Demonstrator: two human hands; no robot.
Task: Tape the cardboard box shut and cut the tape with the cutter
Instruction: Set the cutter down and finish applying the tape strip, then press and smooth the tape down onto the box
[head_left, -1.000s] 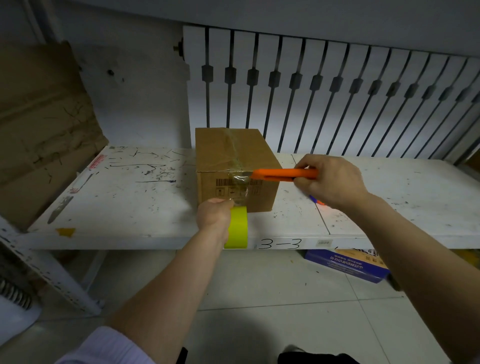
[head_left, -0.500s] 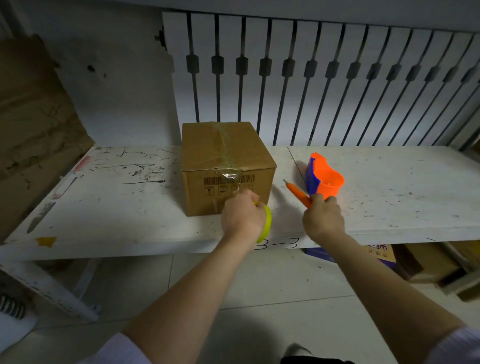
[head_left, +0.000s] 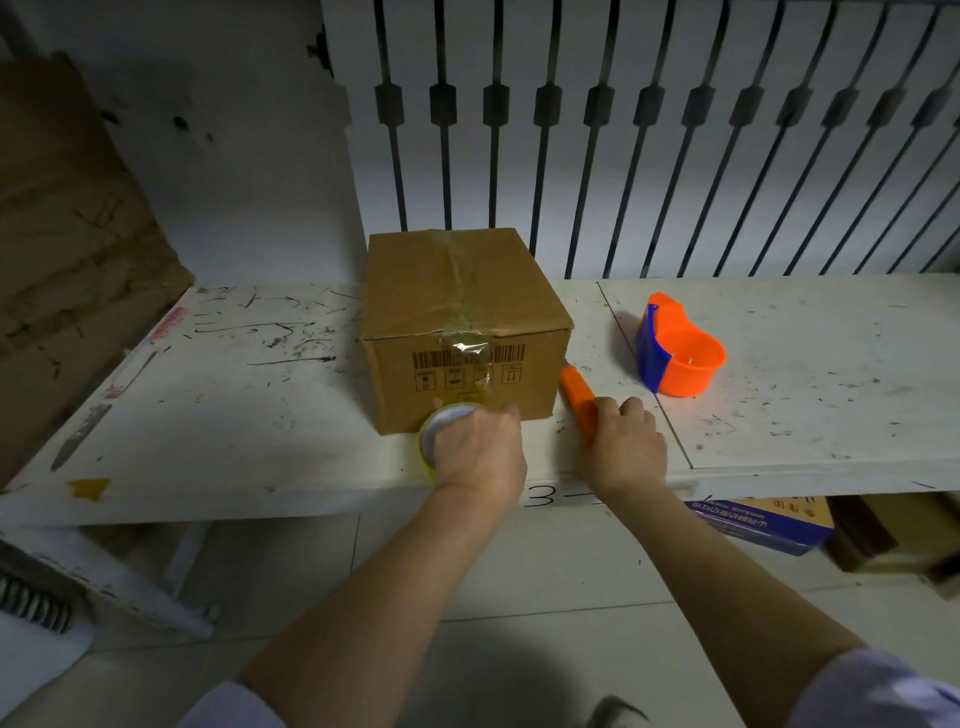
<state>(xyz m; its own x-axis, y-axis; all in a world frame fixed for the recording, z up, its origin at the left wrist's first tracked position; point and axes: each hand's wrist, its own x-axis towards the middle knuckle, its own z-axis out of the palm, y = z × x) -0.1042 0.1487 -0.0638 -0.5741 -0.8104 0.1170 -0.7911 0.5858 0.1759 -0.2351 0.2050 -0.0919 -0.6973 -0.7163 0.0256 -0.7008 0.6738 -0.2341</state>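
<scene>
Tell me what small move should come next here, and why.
Probably let go of the orange cutter and leave it on the table: tape already runs over the cardboard box seam and down its front, the right hand rests the cutter there, and the left hand holds the tape roll.

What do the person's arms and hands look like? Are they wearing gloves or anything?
No gloves: both the left hand and the right hand are bare, with no rings, watch or bracelets showing. The forearms are bare too. Pale, lavender-tinted sleeves are pushed up near the elbows, seen at the bottom corners of the view.
</scene>
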